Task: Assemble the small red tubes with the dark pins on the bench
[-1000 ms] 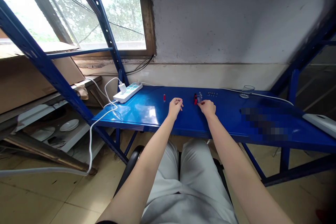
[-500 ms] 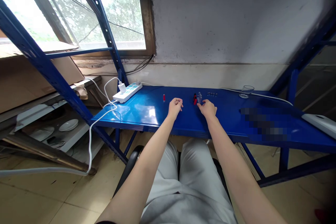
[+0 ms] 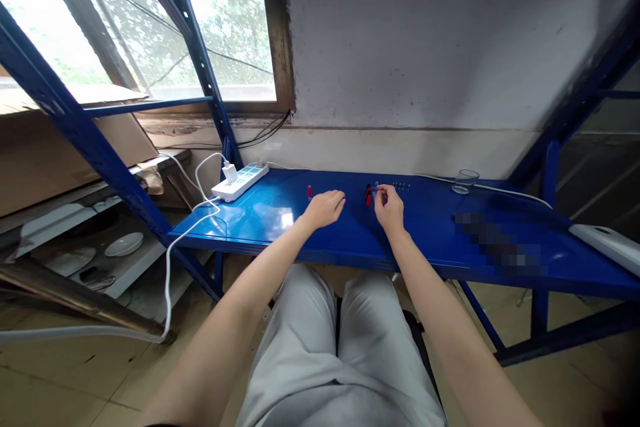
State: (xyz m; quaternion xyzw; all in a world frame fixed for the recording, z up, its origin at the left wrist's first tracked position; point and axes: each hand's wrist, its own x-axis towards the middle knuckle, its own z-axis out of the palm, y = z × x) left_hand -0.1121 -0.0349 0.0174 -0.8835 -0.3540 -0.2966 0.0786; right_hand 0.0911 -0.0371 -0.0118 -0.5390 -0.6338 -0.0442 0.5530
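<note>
Over the middle of the blue table [image 3: 350, 235] is my left hand [image 3: 325, 209], back upward, its fingers curled together; whatever they might hold is hidden. Close by on its left, a small red piece [image 3: 309, 192] stands on the tabletop. My right hand [image 3: 391, 208] is closed, thumb and fingertips pinched at a group of small clear pieces [image 3: 375, 186], which it partly covers. What sits in that pinch is too small to make out. Small red and black pieces [image 3: 369, 195] lie just left of those fingertips. Several tiny shiny pieces [image 3: 403, 187] form a row behind my right hand.
A white power strip [image 3: 241, 181] with a plug and cable lies at the table's left end. Farther right are a clear glass [image 3: 465, 181], a pixelated dark object [image 3: 497, 240] and a white device [image 3: 607, 243]. Blue shelf posts frame both sides.
My left hand has turned back-up and shifted slightly left, near the red piece. My right hand has moved up and left, closing its fingers over the clear pieces. The view has shifted slightly.
</note>
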